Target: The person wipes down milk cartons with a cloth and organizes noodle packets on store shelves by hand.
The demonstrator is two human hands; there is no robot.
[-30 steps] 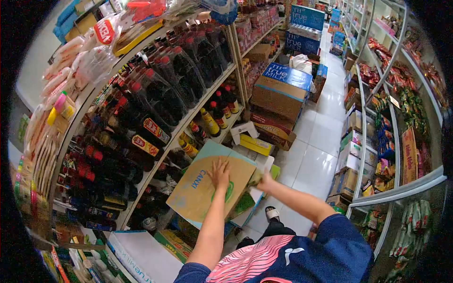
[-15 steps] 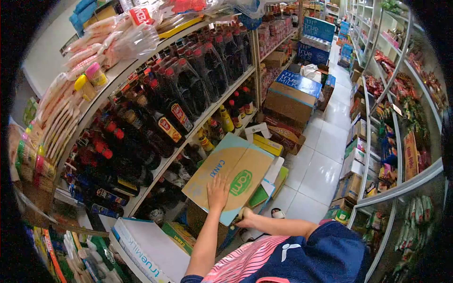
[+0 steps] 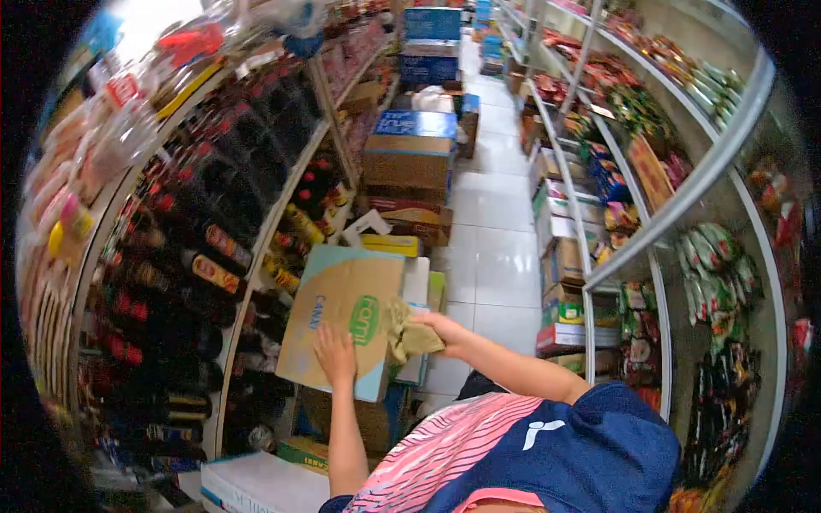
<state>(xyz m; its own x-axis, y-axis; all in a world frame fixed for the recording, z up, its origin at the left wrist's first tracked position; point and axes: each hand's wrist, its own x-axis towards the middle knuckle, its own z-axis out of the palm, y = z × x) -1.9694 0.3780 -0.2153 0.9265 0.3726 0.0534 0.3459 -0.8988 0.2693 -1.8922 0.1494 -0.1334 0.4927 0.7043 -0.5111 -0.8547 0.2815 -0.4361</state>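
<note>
While our left hand [image 3: 335,352] lies palm down with its fingers somewhat spread on the cardboard carton [image 3: 342,278], our right hand [image 3: 446,330] is closed around a crumpled olive cloth [image 3: 409,335] at the carton's right edge. We find this carton just left of the lower centre of the frame, slightly tilted; on its top we read "Fami" in a green oval and "CANXI" in blue letters. Below it, toward the bottom of the frame, "CANXI" shows again on a green box [image 3: 301,455], beside a white carton [image 3: 269,486] whose blue lettering we see only in part. At upper centre, "true" is legible on a blue-topped carton [image 3: 410,125]. We cannot read the orange labels on the dark bottles [image 3: 215,274] at left; they are too blurred.
</note>
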